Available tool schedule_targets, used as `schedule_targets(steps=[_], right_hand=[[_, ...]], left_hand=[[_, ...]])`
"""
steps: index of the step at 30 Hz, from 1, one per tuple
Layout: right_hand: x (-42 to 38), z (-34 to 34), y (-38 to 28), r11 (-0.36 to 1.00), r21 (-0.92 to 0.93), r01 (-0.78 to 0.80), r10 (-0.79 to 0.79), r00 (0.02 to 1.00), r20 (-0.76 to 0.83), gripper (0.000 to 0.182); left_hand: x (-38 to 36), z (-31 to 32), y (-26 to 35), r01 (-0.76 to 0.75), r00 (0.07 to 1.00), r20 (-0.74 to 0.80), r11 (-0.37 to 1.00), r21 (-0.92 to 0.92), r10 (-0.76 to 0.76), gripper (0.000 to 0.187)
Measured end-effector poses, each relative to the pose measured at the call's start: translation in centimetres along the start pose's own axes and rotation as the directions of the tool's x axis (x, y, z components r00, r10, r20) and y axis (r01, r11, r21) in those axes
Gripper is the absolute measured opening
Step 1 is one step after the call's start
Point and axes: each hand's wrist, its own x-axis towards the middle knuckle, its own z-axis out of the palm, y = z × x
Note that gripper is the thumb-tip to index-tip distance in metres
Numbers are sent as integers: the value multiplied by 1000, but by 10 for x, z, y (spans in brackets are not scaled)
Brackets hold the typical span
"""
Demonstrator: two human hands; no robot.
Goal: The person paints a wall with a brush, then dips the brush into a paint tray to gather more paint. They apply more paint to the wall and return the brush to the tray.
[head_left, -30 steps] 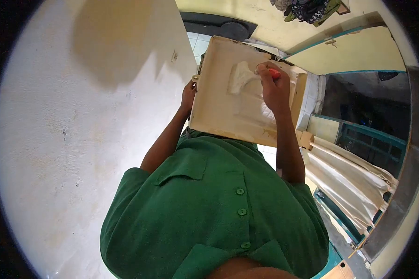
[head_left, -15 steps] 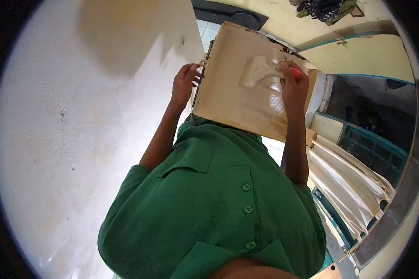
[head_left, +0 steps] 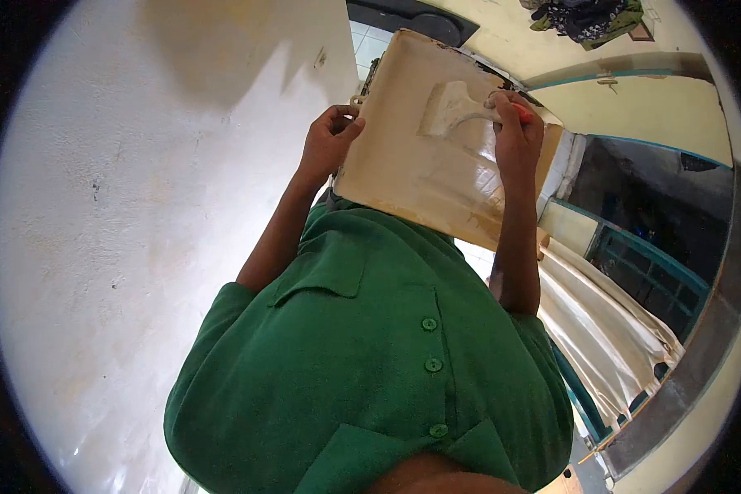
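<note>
A wide flat brush [head_left: 450,109] with a pale head and a red handle end is held in my right hand [head_left: 519,136], fingers wrapped round its handle. Its head lies against a beige-coated square panel [head_left: 387,156], which looks wet and shiny, with chipped dark patches along its far edge. At the panel's left edge is my left hand [head_left: 328,144], fingers curled and thumb on the edge. What lies beneath those fingers is partly hidden.
A rough white wall [head_left: 140,247] rises close on the left. To the right hangs a pale curtain [head_left: 601,321] beside a teal-framed window [head_left: 650,255]. Dark patterned cloth [head_left: 580,20] hangs at the top right. White floor tiles [head_left: 369,43] show behind the panel.
The brush has moved slightly up the panel with my right hand. My left thumb has come over onto the panel's left edge. The view has shifted a little.
</note>
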Motion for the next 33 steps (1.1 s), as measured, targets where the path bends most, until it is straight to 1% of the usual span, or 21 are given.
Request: schedule_targets(steps=[1, 5, 7, 8, 9, 10, 12, 13, 14, 15, 16, 18, 20, 22, 25, 28, 31, 33], right_hand=[[0, -1, 0, 999, 17, -38, 37, 999, 9, 22], [0, 2, 2, 992, 118, -36, 36, 999, 2, 20], [1, 2, 6, 987, 154, -38, 36, 999, 16, 16], [1, 2, 2, 991, 124, -46, 45, 999, 12, 16], [1, 1, -4, 994, 93, -55, 54, 998, 9, 17], [0, 1, -7, 996, 62, -65, 65, 998, 8, 18], [2, 6, -4, 1000, 12, 27, -27, 1000, 0, 19], [4, 8, -3, 997, -13, 76, -76, 997, -2, 19], [5, 8, -1, 997, -20, 77, -77, 997, 12, 19], [6, 7, 2, 996, -28, 79, -78, 997, 26, 19], [8, 6, 3, 996, -35, 82, -80, 996, 38, 19], [7, 6, 4, 998, -22, 54, -54, 998, 24, 19], [6, 6, 3, 999, -24, 45, -44, 999, 20, 19], [4, 7, 3, 998, -40, 52, -51, 998, 24, 19], [2, 9, 1, 999, -27, 44, -44, 999, 2, 19], [5, 9, 2, 996, -56, 71, -70, 997, 28, 20], [9, 10, 6, 995, -65, 82, -82, 997, 9, 21], [10, 12, 5, 985, -144, 99, -96, 995, 25, 22]], left_hand=[[-1, 0, -2, 1, 1000, -1, 1000, -6, -1, 21], [-4, 0, -3, -3, 1000, -31, 1000, -29, 2, 20], [7, -9, -14, 32, 998, -54, 994, -100, -37, 22], [17, -13, -21, 48, 996, -67, 989, -137, -57, 24], [26, -15, -25, 35, 991, -122, 995, -95, -47, 26], [36, -14, -34, 66, 984, -157, 995, -80, -78, 31], [57, -12, -64, 128, 964, -229, 990, -56, -138, 42], [69, -10, -84, 129, 971, -203, 992, 15, -124, 47], [80, -8, -105, 127, 978, -176, 988, 86, -110, 52], [89, -6, -124, -10, 988, -143, 952, 305, 56, 52], [93, -5, -128, -146, 975, -75, 850, 506, 211, 51], [94, -5, -127, -117, 990, -14, 883, 455, 138, 48], [89, 0, -117, -97, 995, 33, 938, 333, 91, 46], [73, 6, -89, -82, 995, 70, 988, 131, 74, 44], [69, 13, -79, 63, 993, 107, 987, -150, -47, 43], [65, 18, -73, 135, 981, 164, 967, -217, -101, 43], [80, 18, -99, 223, 968, 191, 912, -344, -165, 43], [84, 16, -105, 33, 982, 187, 986, -163, -2, 42]])
